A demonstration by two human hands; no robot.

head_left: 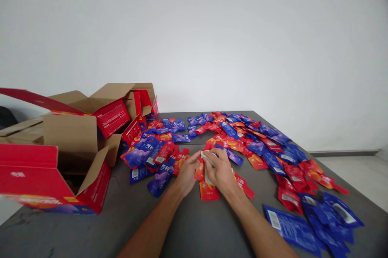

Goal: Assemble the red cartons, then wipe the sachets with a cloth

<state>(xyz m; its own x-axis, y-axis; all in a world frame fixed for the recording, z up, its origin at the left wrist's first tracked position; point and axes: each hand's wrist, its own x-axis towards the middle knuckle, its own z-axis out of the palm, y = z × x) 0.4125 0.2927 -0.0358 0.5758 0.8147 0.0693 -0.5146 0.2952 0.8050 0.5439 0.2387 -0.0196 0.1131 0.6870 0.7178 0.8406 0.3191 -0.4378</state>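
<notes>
Over the middle of the table, my left hand (186, 175) is closed on a red and orange pouch (199, 172). My right hand (221, 169) grips a whitish cloth (208, 179) and presses it against that pouch; its fingers partly hide both. Beneath my hands lies another red-orange pouch (209, 192), with a further red pouch (244, 185) beside my right wrist. Just left of my left hand, a blue-purple pouch (162, 177) rests on the tabletop.
Open red cardboard boxes (28, 173) with raised flaps stand along the left side. A heap of red and blue pouches (151, 153) lies near them. More pouches (266, 149) spread along the right, and several blue ones (315, 221) lie at the near right of the dark table (194, 229).
</notes>
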